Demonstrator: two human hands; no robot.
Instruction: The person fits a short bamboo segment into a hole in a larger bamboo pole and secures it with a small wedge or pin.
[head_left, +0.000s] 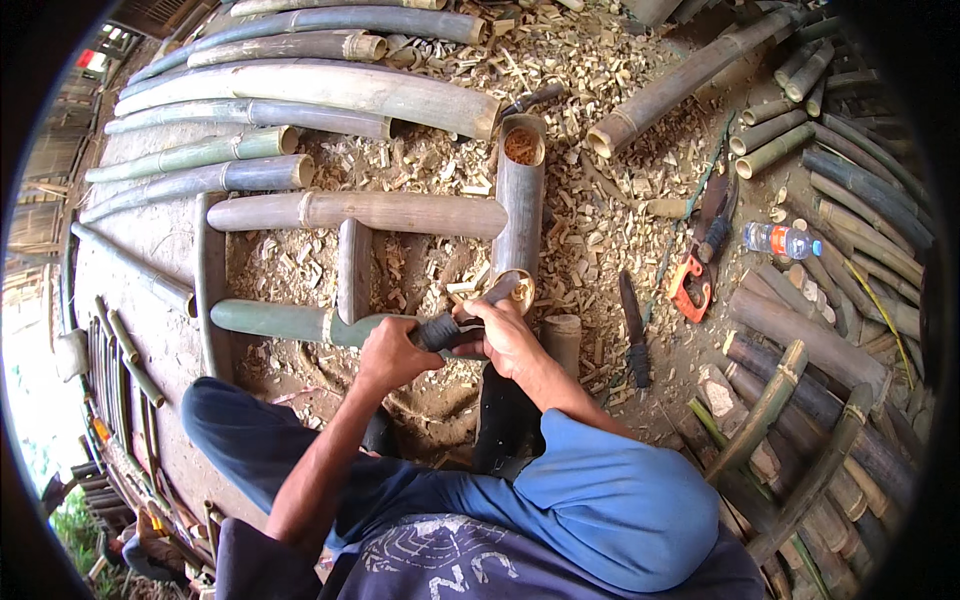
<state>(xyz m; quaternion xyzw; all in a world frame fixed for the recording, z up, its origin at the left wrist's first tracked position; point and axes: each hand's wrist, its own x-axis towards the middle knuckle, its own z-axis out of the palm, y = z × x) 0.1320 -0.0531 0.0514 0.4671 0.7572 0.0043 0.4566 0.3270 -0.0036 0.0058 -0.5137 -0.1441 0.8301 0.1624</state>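
In front of my knees, a knife (437,332) with a dark wrapped handle points away to the upper right. My left hand (388,357) is closed on the rear of its handle. Closer to the blade, my right hand (512,341) grips the same knife, its thumb along the top. The blade reaches the near open end of a thick upright-lying bamboo tube (519,218), where pale shavings stick at the rim. That tube joins a bamboo frame, with a brown bamboo pole (400,213) and a green bamboo pole (290,319) meeting it from the left.
Wood shavings (590,200) cover the ground. To the right lie a second knife (633,320), an orange-handled saw (690,288) and a plastic bottle (782,241). Cut bamboo lengths (300,90) line the far left; a bamboo pile (800,330) fills the right side.
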